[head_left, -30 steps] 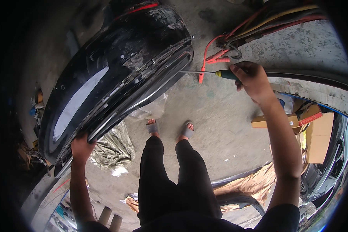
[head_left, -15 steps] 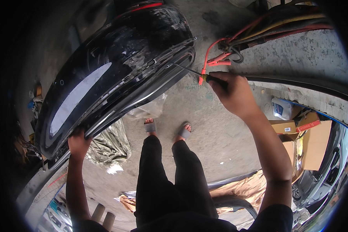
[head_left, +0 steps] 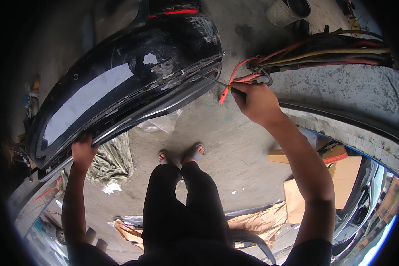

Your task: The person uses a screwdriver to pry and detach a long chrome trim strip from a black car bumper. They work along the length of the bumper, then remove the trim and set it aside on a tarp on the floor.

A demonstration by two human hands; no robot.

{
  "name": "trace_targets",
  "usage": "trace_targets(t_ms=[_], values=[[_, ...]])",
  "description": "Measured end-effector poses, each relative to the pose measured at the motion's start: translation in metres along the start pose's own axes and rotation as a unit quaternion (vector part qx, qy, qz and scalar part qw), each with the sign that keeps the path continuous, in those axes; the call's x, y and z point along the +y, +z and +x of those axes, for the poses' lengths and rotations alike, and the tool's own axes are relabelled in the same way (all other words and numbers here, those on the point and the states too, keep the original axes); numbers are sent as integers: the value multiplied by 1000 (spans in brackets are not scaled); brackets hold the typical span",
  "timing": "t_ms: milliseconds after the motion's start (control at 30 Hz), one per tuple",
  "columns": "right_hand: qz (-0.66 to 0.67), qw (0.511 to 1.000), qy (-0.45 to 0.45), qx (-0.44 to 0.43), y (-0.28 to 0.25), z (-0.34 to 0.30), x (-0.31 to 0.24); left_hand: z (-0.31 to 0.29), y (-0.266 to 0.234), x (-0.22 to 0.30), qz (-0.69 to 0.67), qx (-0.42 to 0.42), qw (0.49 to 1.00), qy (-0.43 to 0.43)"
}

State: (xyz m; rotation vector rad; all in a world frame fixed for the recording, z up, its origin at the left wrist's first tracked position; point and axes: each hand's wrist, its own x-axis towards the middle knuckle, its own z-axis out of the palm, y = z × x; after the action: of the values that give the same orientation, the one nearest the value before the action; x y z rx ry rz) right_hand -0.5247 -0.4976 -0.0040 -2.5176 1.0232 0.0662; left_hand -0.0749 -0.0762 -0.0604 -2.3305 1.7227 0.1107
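Note:
A large glossy black car bumper [head_left: 119, 84] stands tilted in front of me, its lower edge facing me. My left hand [head_left: 83, 150] grips that lower edge near the bumper's left end. My right hand [head_left: 254, 101] is shut on a screwdriver [head_left: 217, 82] with a yellow-green handle. Its thin metal shaft points left, and the tip touches the bumper's right end near the trim strip. My legs and sandalled feet [head_left: 181, 155] stand on the concrete floor below the bumper.
A bundle of red, yellow and black cables [head_left: 314, 53] lies on the low concrete wall [head_left: 341, 88] at right. Cardboard pieces [head_left: 323, 177] lie on the floor at right, a crumpled grey sheet [head_left: 111, 159] at left, and brown paper [head_left: 248, 221] behind me. A bucket [head_left: 290, 9] stands at the top.
My right hand has moved left with the screwdriver, bringing its tip from open air onto the bumper's right end. The left hand keeps its grip on the lower edge.

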Motion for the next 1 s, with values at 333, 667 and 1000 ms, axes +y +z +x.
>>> trace_targets(t_ms=[333,667,1000], values=[[1,997,-69,-22,-10,41,-12,-3,11,-4,-5,52,999,3],[-17,991,-84,-106,-8,62,-12,-8,14,-13,-25,-20,999,-25],[-101,984,-67,-129,4,74,-71,-6,22,-10,-39,0,998,-55]])
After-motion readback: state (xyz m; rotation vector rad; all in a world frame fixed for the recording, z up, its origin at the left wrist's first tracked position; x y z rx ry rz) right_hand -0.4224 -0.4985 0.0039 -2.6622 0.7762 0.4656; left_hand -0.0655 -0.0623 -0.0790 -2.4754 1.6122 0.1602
